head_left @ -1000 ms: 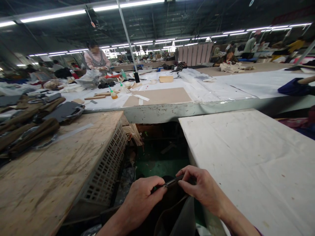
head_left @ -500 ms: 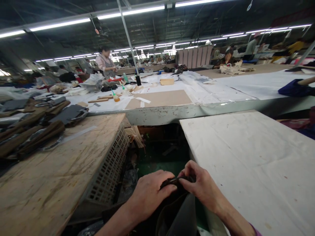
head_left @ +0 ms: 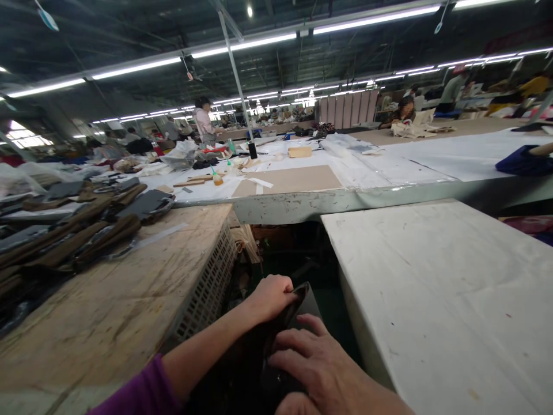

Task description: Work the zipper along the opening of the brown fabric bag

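Note:
My left hand (head_left: 273, 295) is closed in a fist on the upper edge of a dark piece of material (head_left: 298, 302), low in the gap between two tables. My right hand (head_left: 317, 363) lies just below it, fingers stretched and slightly spread, pressing flat on the same dark piece. A purple sleeve (head_left: 138, 392) covers my left forearm. Most of the dark piece is hidden under my hands.
A worn wooden table (head_left: 129, 300) stands at left with piles of brown and grey cut pieces (head_left: 82, 230) and a white plastic crate (head_left: 207, 288) at its side. A white-covered table (head_left: 440, 288) is at right. A long cutting table (head_left: 302, 178) runs across behind, where people work.
My left hand moved up and forward with the dark piece's edge. My right hand let go of its pinch and dropped lower, now flat on the piece. The camera tilted upward.

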Available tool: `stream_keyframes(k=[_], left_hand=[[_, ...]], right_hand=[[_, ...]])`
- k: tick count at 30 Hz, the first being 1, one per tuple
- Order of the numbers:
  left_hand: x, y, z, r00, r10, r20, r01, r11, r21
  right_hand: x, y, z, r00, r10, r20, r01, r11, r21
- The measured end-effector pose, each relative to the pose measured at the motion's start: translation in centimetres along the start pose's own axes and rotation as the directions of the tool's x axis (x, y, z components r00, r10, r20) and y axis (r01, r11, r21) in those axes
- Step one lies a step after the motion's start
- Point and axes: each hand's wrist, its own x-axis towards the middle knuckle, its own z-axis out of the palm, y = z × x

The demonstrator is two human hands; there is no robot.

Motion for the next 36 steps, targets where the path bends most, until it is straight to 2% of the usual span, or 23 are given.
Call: stream_keyframes(k=[4, 8, 10, 12, 15, 17, 19, 22, 25, 27, 29, 31, 33, 36], left_hand=[[0.6, -1.1, -0.6, 0.997, 0.004, 0.073, -0.004, 1.0, 0.0], [0.2, -2.3, -1.2, 0.992, 0.042, 0.119, -0.038, 0.999, -0.034], [-0.2, -2.8, -1.6, 0.986, 0.05, 0.157, -0.04, 0.997, -0.071], [-0.6, -3.3, -1.7, 0.981, 0.048, 0.187, -0.028, 0.993, -0.112], [-0.7, -3.4, -1.4, 0.98, 0.057, 0.19, -0.024, 0.985, -0.169], [-0.4, -3.0, -1.3, 0.979, 0.07, 0.189, -0.031, 0.979, -0.2], [0.2, -2.5, -1.5, 0.973, 0.084, 0.213, -0.035, 0.973, -0.226], [0.9, -1.5, -3.2, 0.954, 0.106, 0.281, -0.032, 0.966, -0.256], [0.8, -1.3, -5.7, 0.921, 0.127, 0.368, -0.025, 0.962, -0.271], [0.4, -1.6, -6.6, 0.893, 0.138, 0.429, -0.02, 0.963, -0.267], [0.1, -2.2, -6.5, 0.879, 0.148, 0.452, -0.028, 0.965, -0.262], [0.0, -2.7, -5.6, 0.887, 0.174, 0.428, -0.054, 0.959, -0.278], [0.2, -3.0, -4.4, 0.894, 0.219, 0.391, -0.086, 0.94, -0.33], [0.7, -2.9, -3.2, 0.866, 0.284, 0.412, -0.092, 0.9, -0.426]], right_hand=[[0.0, -1.5, 0.2, 0.988, 0.145, 0.048, -0.14, 0.985, -0.096], [-1.1, -1.2, -1.0, 0.966, 0.254, -0.052, -0.259, 0.958, -0.122], [-2.4, -0.4, -1.5, 0.937, 0.337, -0.096, -0.345, 0.934, -0.093], [-3.9, 0.6, -1.9, 0.898, 0.43, -0.098, -0.432, 0.902, -0.002], [-5.8, 1.5, -2.4, 0.866, 0.495, -0.065, -0.475, 0.857, 0.199], [-6.4, 1.9, -2.7, 0.836, 0.544, -0.075, -0.507, 0.817, 0.276], [-6.6, 2.4, -3.4, 0.785, 0.609, -0.11, -0.536, 0.758, 0.37], [-7.2, 3.4, -4.8, 0.72, 0.679, -0.143, -0.492, 0.645, 0.585], [-8.6, 4.1, -5.3, 0.702, 0.701, -0.126, -0.467, 0.586, 0.662], [-9.6, 4.2, -4.6, 0.695, 0.716, -0.061, -0.489, 0.533, 0.691], [-10.2, 4.3, -3.2, 0.687, 0.727, 0.019, -0.498, 0.451, 0.741], [-10.3, 4.4, -1.6, 0.694, 0.718, 0.052, -0.464, 0.39, 0.795], [-10.0, 4.3, -0.4, 0.71, 0.703, 0.042, -0.409, 0.364, 0.837], [-9.6, 4.1, 0.5, 0.716, 0.698, 0.003, -0.361, 0.367, 0.857]])
